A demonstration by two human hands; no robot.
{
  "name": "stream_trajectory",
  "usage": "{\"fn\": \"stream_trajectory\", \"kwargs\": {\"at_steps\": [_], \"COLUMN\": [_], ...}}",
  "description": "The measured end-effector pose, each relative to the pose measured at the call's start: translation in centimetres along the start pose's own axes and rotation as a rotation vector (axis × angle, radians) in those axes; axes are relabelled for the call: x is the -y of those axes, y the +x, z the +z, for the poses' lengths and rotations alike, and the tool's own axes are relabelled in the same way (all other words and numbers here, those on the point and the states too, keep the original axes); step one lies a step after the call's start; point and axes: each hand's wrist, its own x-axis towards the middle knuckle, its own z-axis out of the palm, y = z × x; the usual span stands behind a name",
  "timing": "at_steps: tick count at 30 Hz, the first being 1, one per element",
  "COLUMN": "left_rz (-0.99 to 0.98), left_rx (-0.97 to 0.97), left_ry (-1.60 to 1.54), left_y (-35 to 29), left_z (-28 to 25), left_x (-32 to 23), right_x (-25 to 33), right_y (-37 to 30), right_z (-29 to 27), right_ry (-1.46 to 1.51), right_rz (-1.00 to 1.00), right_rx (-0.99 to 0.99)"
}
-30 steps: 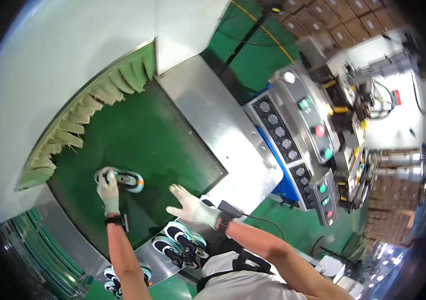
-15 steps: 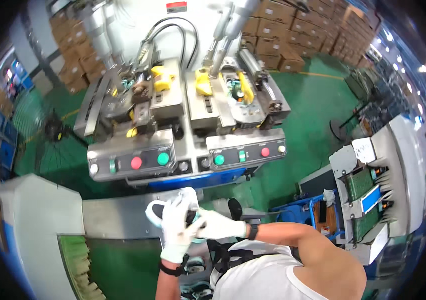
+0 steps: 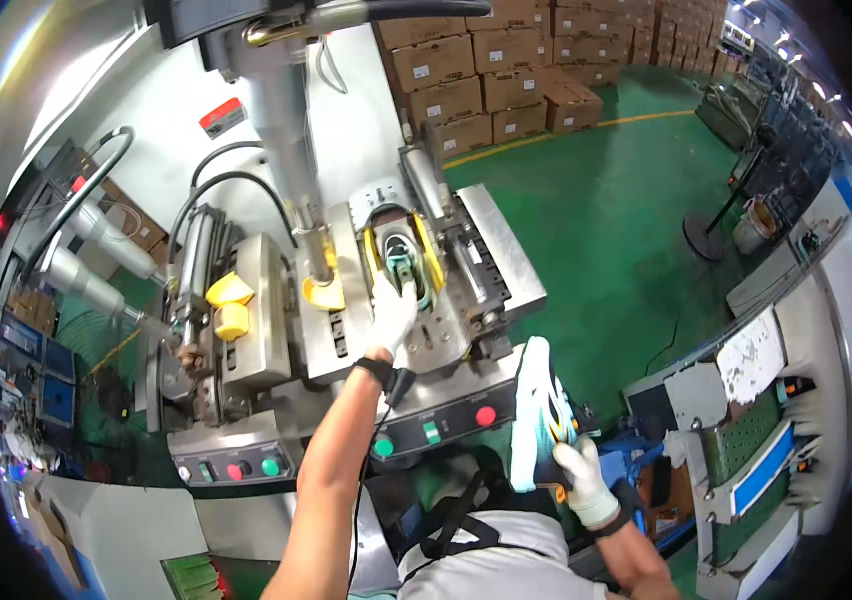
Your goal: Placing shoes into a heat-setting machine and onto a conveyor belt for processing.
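Fingers (image 3: 574, 462) grip shoe (image 3: 538, 415) upright, long axis vertical.

Green painted floor (image 3: 606, 200) with a yellow line. Stacked cardboard boxes (image 3: 506, 70) line the far side. Overhead lamps (image 3: 776, 30) illuminate the hall; a white wall panel (image 3: 176, 120) stands left.

White work gloves on the left hand (image 3: 392, 312) and right hand (image 3: 582, 478) — dark wristbands, bare forearms, white shirt.
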Motion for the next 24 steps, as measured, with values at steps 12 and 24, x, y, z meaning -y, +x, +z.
{"fn": "stream_trajectory", "kwargs": {"at_steps": [12, 24], "left_rz": [-0.171, -0.322], "left_rx": [0.351, 0.164], "left_ry": [-0.147, -0.371], "left_y": [8.1, -29.0], "left_z": [-2.0, -22.6], "left_x": [-0.2, 2.0], "right_x": [2.2, -1.1], "right_y": [1.3, 33.6], "right_z": [1.8, 18.2], "right_ry": [-0.007, -0.446], "right_rz": [0.121, -0.089], "right_rx": [-0.185, 0.379]}}
